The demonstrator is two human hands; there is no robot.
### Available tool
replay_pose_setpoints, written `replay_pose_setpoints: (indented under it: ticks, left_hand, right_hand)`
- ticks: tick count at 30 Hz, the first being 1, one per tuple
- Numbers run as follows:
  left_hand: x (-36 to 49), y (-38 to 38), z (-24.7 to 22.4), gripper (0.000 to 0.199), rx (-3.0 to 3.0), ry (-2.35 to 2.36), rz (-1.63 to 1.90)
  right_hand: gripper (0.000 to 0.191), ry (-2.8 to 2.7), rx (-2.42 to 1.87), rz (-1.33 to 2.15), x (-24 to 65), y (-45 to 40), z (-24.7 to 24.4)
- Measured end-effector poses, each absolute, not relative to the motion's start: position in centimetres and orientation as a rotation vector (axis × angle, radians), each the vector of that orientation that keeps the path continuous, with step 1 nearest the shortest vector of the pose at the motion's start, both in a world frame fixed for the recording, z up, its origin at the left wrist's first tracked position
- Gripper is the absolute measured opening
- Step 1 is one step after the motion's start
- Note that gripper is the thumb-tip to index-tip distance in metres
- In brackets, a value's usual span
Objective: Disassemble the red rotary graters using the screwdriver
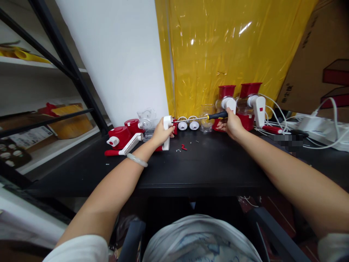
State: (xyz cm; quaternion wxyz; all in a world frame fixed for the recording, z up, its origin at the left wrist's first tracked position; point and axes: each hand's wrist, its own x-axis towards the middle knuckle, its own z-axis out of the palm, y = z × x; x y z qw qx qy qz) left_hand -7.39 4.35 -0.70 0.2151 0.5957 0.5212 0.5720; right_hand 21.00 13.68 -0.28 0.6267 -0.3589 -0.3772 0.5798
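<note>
My left hand (160, 134) is closed round a white crank handle (167, 123) held upright over the table, its red grip partly hidden behind my fingers. In my right hand (233, 125) is a screwdriver (217, 115) with a black and yellow handle. Its metal shaft runs level to the left, and the tip ends close to the crank's upper end; contact cannot be made out. Small red pieces (184, 147) and several tiny screws (178, 150) lie on the black table (201, 167) between my hands.
Left of my left hand lie a red housing (120, 136), another white crank (131, 144) and clear plastic parts (147, 120). Two white round parts (193, 124) stand at the back. On the right are assembled red-topped rotary graters (249, 103), white cables (283, 116) and a cardboard box (305, 72).
</note>
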Motion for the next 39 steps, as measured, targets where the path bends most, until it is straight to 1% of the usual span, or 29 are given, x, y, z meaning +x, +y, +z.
replay_pose_setpoints:
  ticks: [5,15,21,25,31,39]
  left_hand:
    - [-7.71,4.62,-0.74,0.042,1.609,1.464,1.599]
    - [-8.05,4.8,-0.68,0.041,1.613,1.442,1.588]
    - [-8.0,4.69,-0.48,0.038,1.586,1.432,1.601]
    - [-8.11,4.68,-0.49,0.04,1.588,1.433,1.6]
    - [-8.29,4.78,-0.58,0.044,1.581,1.429,1.591]
    - [-8.31,4.84,-0.61,0.041,1.598,1.423,1.592]
  right_hand:
    - [0.04,-0.964,-0.918,1.27,20.97,13.87,-0.57]
    - [0.049,-1.184,-1.092,1.179,21.25,13.16,-0.13]
    - [0.05,-1.235,-1.093,1.18,21.31,13.42,-0.29]
    - [0.051,-1.244,-1.094,1.174,21.35,13.61,-0.38]
    - [0.046,-1.24,-1.071,1.174,21.36,13.35,-0.2]
    - [0.043,-1.252,-1.015,1.153,21.48,13.49,-0.36]
